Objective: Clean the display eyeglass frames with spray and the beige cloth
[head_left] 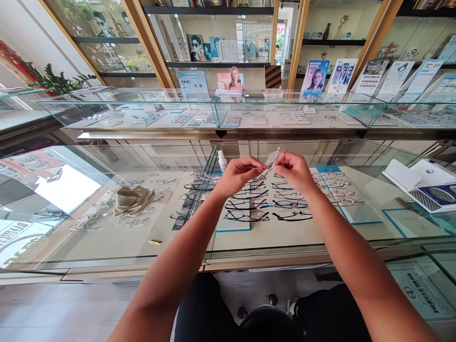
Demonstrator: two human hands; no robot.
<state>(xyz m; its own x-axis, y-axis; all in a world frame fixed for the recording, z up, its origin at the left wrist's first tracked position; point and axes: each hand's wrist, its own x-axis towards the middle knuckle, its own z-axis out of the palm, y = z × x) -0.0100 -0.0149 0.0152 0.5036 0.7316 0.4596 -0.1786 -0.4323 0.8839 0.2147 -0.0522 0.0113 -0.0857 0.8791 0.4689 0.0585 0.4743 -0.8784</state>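
Over the glass display counter, both my hands hold one pair of thin-framed eyeglasses [272, 156]. My left hand [242, 174] pinches one part of the frame between thumb and fingertips. On the other side, my right hand [292, 170] grips it with curled fingers, which hide part of the frame. A clear lens shows between the hands. Just behind my left hand stands a small white spray bottle [222, 160]. Beneath my hands, rows of dark-framed eyeglasses [246, 216] lie inside the glass case.
A crumpled beige cloth [132, 200] lies on the counter to the left. An open white case [423, 180] stands at the right. Near the front left is a small yellow object [154, 242]. Another glass showcase [256, 110] with upright brochures [315, 80] runs behind.
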